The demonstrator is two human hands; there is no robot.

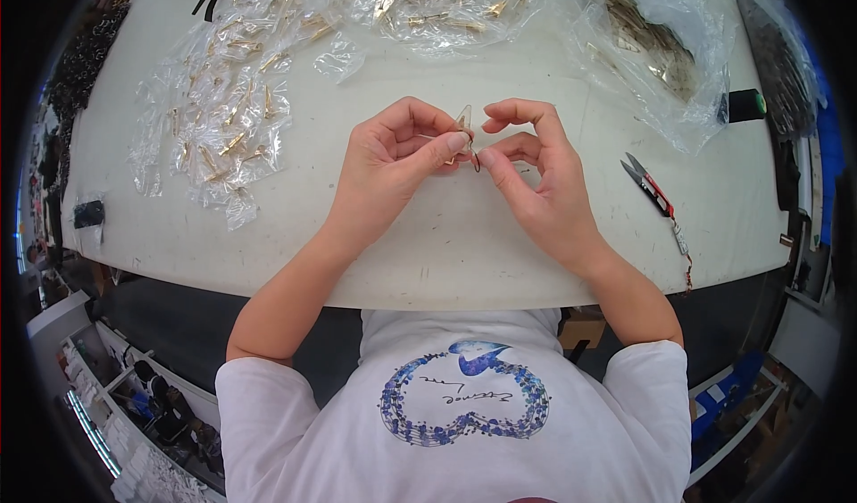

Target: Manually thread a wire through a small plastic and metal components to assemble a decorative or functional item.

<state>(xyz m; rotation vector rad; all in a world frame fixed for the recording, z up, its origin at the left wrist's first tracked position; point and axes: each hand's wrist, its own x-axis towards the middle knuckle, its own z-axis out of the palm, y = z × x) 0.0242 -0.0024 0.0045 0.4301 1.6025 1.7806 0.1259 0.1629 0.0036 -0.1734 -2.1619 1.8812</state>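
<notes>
Over the middle of the table, my left hand (388, 159) pinches a small clear piece with a pointed tip (464, 116) between thumb and fingers. Some gold-coloured metal seems to show beside it, but the fingers hide most of it. A thin dark cord (477, 164) makes a small loop below the piece. My right hand (540, 164) is close by on the right, its thumb and a finger closed at the cord while the index finger is raised and bent. The two hands almost touch at the fingertips.
Clear plastic packets of gold-coloured clips (232, 137) spread over the left and far table. A plastic bag with dark brown contents (656, 48) lies at far right, near a black spool (747, 106). Red-and-black thread snips (650, 184) rest right of my hand. A black item (89, 214) sits far left.
</notes>
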